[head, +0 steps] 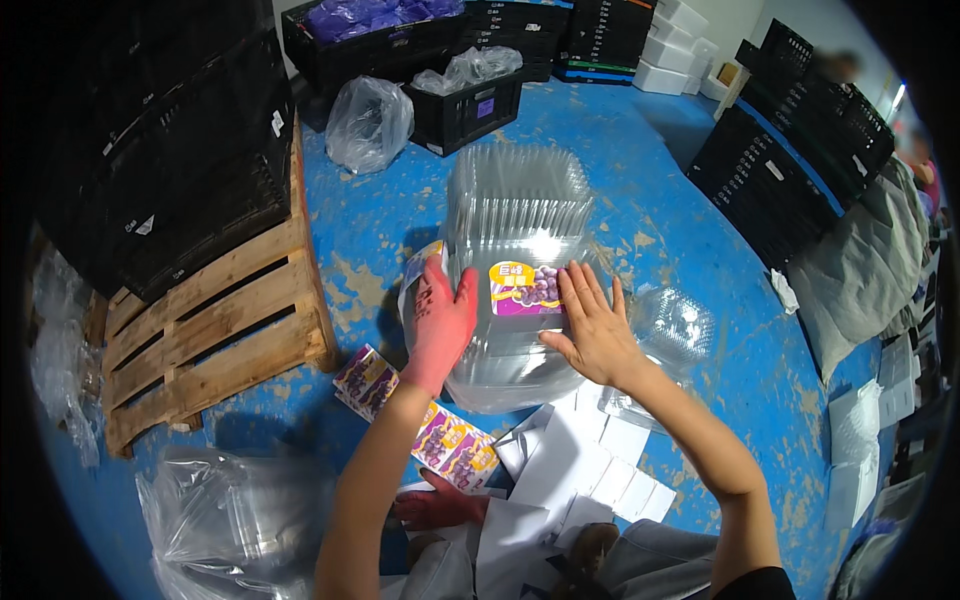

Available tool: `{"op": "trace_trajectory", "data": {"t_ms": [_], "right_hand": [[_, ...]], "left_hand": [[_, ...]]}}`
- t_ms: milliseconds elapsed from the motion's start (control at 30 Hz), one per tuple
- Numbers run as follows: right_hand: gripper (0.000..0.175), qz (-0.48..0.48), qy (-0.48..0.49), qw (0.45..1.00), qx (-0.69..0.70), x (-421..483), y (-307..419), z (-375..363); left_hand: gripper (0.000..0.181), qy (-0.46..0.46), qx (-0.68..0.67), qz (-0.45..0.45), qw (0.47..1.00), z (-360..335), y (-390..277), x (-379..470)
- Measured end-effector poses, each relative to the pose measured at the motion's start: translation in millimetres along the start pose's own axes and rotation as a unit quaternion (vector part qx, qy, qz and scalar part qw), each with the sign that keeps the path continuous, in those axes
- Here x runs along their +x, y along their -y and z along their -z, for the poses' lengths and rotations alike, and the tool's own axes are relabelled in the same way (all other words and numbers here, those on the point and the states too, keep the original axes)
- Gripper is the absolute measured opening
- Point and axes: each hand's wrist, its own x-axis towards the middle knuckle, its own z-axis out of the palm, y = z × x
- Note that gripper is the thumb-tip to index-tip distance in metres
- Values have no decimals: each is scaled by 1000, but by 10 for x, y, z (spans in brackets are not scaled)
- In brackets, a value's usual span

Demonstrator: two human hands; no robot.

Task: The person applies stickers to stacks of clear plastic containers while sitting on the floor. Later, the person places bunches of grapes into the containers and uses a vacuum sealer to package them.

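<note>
A stack of nested clear plastic clamshell containers [517, 195] lies on the blue floor before me. On the lid nearest me is a purple and yellow grape label [527, 289]. My right hand [596, 322], bare, lies flat with its fingertips on the label's right edge. My left hand [441, 322], in a red glove, is at the stack's left side and holds a curled sheet of labels [424, 259]; its fingers partly hide the sheet. More printed grape label sheets [454, 446] lie below my left forearm.
White backing papers [570, 457] and a loose red glove [439, 504] lie near my legs. A wooden pallet [225, 322] bears black crates [195, 157] at left. Bagged clear containers [240, 510] stand lower left. Loose clear containers [671, 322] lie at right, before more black crates [772, 172].
</note>
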Motion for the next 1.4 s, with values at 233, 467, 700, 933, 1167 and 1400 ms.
{"op": "trace_trajectory", "data": {"t_ms": [233,467,700,933,1167,1400], "right_hand": [[104,114,24,991,60,-9,70,332],[90,138,-17,988,66,71,63,566],[38,148,-99,984,-32,407,-23,652],[24,99,-129,987,-11,829,-561,735],[12,58,-183,981,27,910,-751,753],[21,-170,-327,925,88,629,-1386,1232]], "left_hand": [[42,-25,-99,-12,995,294,413,-418],[49,36,71,-32,996,535,255,-549],[73,1,169,-92,981,155,-87,-419],[73,60,237,-92,965,85,-129,-399],[72,68,207,-98,971,72,-102,-405],[70,58,186,-104,975,100,2,-378]]}}
